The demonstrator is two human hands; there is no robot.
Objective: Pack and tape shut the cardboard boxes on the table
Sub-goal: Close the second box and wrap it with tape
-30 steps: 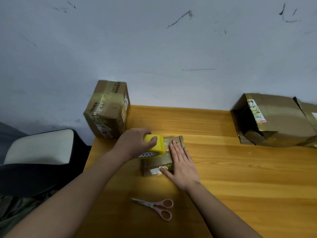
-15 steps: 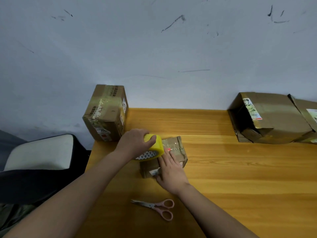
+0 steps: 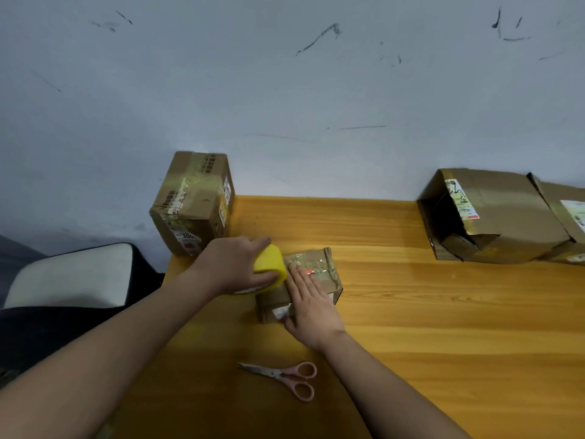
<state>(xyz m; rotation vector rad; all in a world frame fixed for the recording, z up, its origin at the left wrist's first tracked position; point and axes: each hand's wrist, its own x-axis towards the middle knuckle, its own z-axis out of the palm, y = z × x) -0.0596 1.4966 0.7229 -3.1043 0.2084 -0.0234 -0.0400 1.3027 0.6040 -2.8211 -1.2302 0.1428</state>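
Observation:
A small cardboard box (image 3: 329, 274) lies on the wooden table (image 3: 411, 312), its top shiny with clear tape. My left hand (image 3: 234, 267) grips a yellow tape roll (image 3: 270, 267) at the box's left end. My right hand (image 3: 308, 304) lies flat on the box's top, fingers straight, pressing the tape down, with the thumb at the near edge. The hands hide the left part of the box.
Pink-handled scissors (image 3: 285, 377) lie near the front edge. A taped box (image 3: 193, 202) stands at the table's back left corner. An open box (image 3: 487, 217) lies on its side at the back right, another box (image 3: 566, 213) beside it. A chair (image 3: 69, 277) stands left of the table.
My right hand has slid back along the box's top and forward again, smoothing the tape. My left hand has turned the yellow roll slightly, staying at the box's left end.

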